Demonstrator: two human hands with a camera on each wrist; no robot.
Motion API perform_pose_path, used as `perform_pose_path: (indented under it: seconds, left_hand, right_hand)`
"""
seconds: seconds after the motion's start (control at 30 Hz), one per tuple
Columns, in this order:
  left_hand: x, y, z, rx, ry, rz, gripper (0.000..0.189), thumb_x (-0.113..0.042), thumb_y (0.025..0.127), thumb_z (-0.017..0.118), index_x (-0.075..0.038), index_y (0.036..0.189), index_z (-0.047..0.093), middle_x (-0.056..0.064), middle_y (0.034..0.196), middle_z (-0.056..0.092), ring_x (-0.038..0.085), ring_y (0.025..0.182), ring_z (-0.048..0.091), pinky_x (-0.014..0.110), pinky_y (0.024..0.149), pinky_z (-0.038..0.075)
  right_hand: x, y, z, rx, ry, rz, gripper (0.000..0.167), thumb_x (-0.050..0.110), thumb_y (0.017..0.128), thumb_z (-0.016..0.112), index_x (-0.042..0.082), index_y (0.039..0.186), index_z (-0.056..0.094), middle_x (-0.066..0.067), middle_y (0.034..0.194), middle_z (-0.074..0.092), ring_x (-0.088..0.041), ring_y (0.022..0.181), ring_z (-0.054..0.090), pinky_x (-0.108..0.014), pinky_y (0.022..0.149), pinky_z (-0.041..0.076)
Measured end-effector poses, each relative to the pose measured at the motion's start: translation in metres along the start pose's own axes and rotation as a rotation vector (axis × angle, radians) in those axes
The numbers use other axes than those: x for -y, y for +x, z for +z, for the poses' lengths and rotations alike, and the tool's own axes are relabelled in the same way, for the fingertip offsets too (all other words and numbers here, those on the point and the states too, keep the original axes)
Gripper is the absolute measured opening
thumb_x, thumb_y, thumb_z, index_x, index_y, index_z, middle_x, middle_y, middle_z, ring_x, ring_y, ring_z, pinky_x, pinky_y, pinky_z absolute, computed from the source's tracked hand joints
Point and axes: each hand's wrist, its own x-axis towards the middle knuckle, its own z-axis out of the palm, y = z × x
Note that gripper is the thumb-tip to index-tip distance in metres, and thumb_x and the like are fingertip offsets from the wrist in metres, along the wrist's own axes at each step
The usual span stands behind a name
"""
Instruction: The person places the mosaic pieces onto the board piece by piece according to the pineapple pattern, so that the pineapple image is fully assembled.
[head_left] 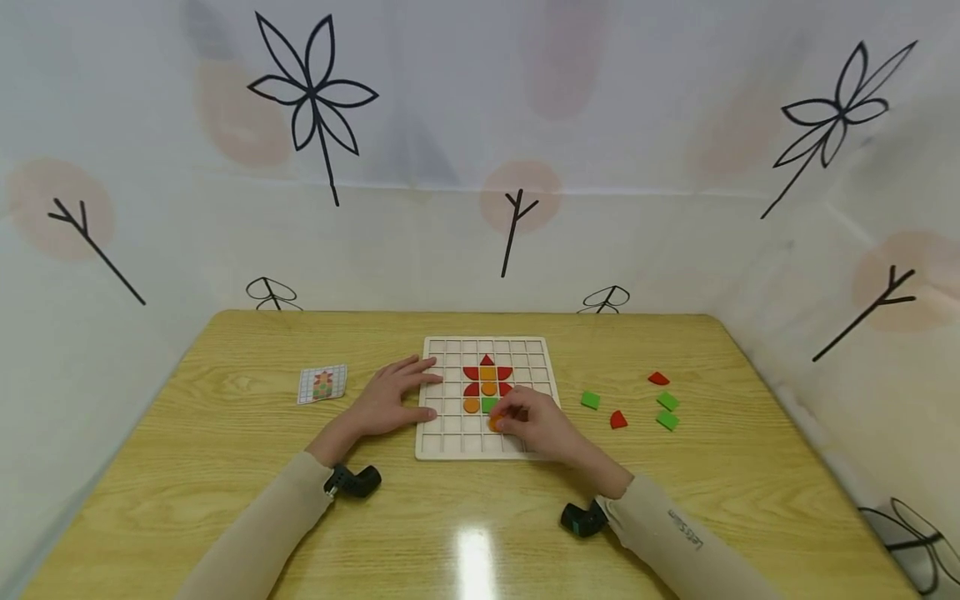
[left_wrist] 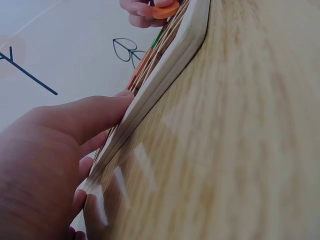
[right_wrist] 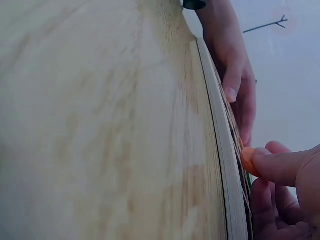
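A pale wooden grid board (head_left: pixel 452 447) lies in the middle of the table. My left hand (head_left: pixel 384 402) rests along its left side, thumb and fingers stretched onto the edge. Over the lower middle squares, my right hand (head_left: pixel 542 423) pinches an orange disc (right_wrist: pixel 248 161) between thumb and fingers, tilted close to the board. Set in the grid are a red triangle (head_left: pixel 487 361), red quarter-circle pieces (head_left: pixel 471 372), an orange square (head_left: pixel 488 373), two more orange discs (head_left: pixel 471 405) and a green square (head_left: pixel 489 405). The right hand hides some squares.
To the left lies a small card (head_left: pixel 322 384) printed with a coloured grid pattern. Right of the board, loose green squares (head_left: pixel 591 401) and red quarter-circles (head_left: pixel 618 419) are scattered on the wooden table (head_left: pixel 420 533). A patterned white cloth (head_left: pixel 420 250) surrounds the table's back and sides.
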Motion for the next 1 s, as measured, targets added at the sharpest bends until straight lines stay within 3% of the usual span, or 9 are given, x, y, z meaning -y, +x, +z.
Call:
perform_pose_path:
  seconds: [0.63,1.0]
  left_hand:
    - [0.0008,-0.0004,0.0006,-0.006,0.005,0.006,0.057,-0.042,0.091,0.071,-0.017,0.142,0.058,0.006,0.159,0.035,0.035,0.149,0.02,0.064,0.113,0.016]
    - [0.002,-0.0003,0.0009,-0.003,0.011,0.003,0.058,-0.044,0.092,0.07,-0.018,0.142,0.058,0.005,0.159,0.035,0.035,0.149,0.021,0.064,0.113,0.016]
  right_hand:
    - [0.0014,0.0025,0.0039,0.034,-0.085,0.045,0.008,0.006,0.091,0.073,0.014,0.092,0.074,0.005,0.085,0.056,-0.01,0.076,0.055,-0.025,0.066,0.048]
    - [0.0047,0.0039,0.0,0.1,-0.085,0.062,0.011,0.006,0.09,0.073,0.013,0.097,0.077,0.004,0.087,0.057,-0.012,0.077,0.054,-0.025,0.066,0.048]
